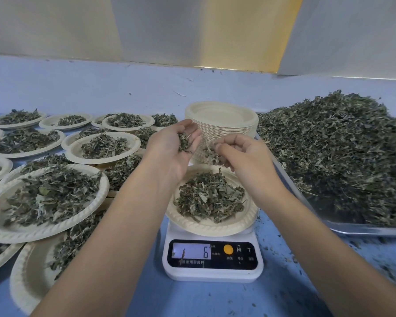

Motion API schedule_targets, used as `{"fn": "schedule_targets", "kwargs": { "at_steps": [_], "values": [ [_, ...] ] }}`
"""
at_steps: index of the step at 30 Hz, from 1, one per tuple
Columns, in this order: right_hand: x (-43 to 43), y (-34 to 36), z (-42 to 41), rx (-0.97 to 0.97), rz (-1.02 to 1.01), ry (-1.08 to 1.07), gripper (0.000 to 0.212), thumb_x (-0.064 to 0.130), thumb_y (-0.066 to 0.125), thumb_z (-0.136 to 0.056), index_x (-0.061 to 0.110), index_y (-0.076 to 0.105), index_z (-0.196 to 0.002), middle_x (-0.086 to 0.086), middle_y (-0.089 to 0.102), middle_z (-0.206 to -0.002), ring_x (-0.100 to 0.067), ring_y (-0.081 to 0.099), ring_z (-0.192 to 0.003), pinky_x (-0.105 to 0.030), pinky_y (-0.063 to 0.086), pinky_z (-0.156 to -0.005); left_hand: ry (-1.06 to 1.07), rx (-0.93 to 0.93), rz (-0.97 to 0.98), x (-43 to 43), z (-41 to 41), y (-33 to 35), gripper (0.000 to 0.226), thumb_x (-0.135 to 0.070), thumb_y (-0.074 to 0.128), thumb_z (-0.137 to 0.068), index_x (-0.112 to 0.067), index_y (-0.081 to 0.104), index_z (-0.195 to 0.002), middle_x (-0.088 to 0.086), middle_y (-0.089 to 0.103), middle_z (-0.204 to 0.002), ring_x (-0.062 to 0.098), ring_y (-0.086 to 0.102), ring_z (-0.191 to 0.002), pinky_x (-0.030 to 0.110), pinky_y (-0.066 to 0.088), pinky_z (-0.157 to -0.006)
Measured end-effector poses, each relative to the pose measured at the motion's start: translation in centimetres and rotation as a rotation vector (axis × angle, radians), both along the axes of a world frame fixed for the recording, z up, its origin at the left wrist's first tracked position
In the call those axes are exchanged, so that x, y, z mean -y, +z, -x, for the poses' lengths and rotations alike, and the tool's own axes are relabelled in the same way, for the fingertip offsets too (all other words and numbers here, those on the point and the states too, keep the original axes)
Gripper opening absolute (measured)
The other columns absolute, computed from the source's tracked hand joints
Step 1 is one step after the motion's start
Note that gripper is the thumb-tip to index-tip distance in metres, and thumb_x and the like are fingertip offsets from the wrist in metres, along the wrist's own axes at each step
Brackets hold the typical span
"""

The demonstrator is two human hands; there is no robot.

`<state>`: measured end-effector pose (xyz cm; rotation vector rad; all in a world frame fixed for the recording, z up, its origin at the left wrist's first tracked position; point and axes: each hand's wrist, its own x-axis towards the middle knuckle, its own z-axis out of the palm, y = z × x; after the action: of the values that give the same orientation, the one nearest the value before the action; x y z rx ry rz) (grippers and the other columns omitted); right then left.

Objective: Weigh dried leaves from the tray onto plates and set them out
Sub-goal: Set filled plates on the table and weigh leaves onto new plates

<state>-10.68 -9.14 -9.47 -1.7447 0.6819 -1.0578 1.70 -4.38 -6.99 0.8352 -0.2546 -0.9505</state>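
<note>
- Our left hand (174, 147) cups a few leaves (183, 141); our right hand (245, 156) pinches more, both above the plate (206, 228).
- That plate, on the scale (213, 273), holds a heap; the display reads 6.
- The tray (364, 228), right, is piled high.
- Filled plates (9, 234) crowd the left; an empty stack (222, 110) stands behind the hands.

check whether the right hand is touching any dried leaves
Touching. Head view: the right hand pinches a clump of dried leaves, held over the plate on the scale.
</note>
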Motion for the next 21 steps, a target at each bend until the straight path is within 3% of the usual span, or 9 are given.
{"fn": "schedule_targets", "kwargs": {
  "at_steps": [7,10,17,21],
  "values": [
    [0.04,-0.14,0.10,-0.011,0.055,-0.034,0.015,0.019,0.069,-0.083,0.024,0.068,-0.069,0.016,0.062,-0.062,0.000,0.054,-0.062,-0.014,0.045,-0.066,0.000,-0.003,-0.005,-0.14,-0.02,0.14,0.025,-0.004,0.036,-0.099,-0.004,0.060,-0.091,0.011,0.066,-0.090,0.018,0.065,-0.081,0.025,0.057,-0.053],
    [-0.04,0.07,0.05,0.015,0.020,-0.015,0.017,0.015,0.070,-0.083,0.023,0.066,-0.067,0.016,0.061,-0.060,0.001,0.054,-0.060,-0.013,0.044,-0.064,0.001,-0.009,0.001,-0.14,0.01,0.12,0.025,-0.003,0.035,-0.099,-0.004,0.059,-0.090,0.011,0.065,-0.089,0.018,0.065,-0.080,0.023,0.056,-0.065],
    [-0.47,0.25,0.01,0.055,-0.022,0.037,0.013,0.008,0.069,-0.084,0.015,0.066,-0.073,0.010,0.062,-0.063,0.003,0.052,-0.054,-0.010,0.045,-0.058,-0.014,-0.017,0.008,-0.29,0.21,0.19,0.025,-0.002,0.035,-0.099,-0.003,0.057,-0.087,0.011,0.065,-0.085,0.019,0.064,-0.079,0.024,0.054,-0.071],
    [-0.28,0.40,0.11,0.064,-0.027,0.014,0.016,0.007,0.068,-0.084,0.018,0.065,-0.072,0.009,0.060,-0.062,0.001,0.051,-0.055,-0.011,0.044,-0.059,-0.016,-0.011,0.001,-0.38,0.26,0.21,0.026,-0.002,0.033,-0.099,-0.003,0.057,-0.088,0.011,0.064,-0.086,0.021,0.063,-0.090,0.025,0.053,-0.072]
  ]
}}
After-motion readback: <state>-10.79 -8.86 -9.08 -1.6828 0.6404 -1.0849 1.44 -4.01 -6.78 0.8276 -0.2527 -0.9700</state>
